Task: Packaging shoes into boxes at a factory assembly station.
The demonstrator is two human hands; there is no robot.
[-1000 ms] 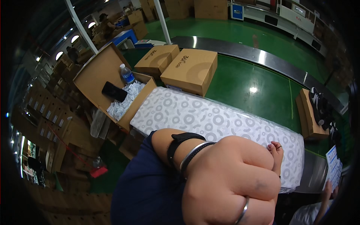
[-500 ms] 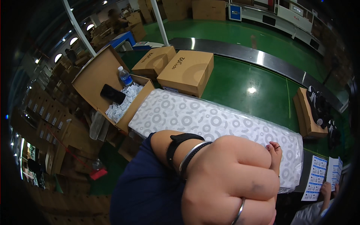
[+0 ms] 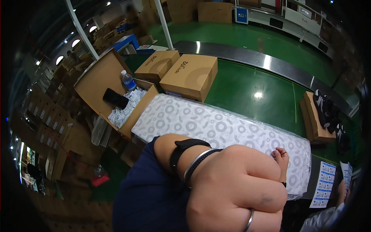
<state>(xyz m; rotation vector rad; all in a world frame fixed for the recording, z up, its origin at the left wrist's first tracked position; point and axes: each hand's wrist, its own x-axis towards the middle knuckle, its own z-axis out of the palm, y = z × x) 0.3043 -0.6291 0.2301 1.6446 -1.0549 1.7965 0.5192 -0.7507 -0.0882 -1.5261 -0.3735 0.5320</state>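
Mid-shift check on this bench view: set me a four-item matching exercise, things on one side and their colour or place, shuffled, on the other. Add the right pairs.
Things
1. Smartphone
2. Ring-patterned paper
3. Plastic water bottle
4. Larger closed carton

Colour or place
A. Clear, with a blue label
B. Brown, beside a smaller closed carton
C. Black, in the open carton with small white packets
D. White and grey

Pairs: 1-C, 2-D, 3-A, 4-B
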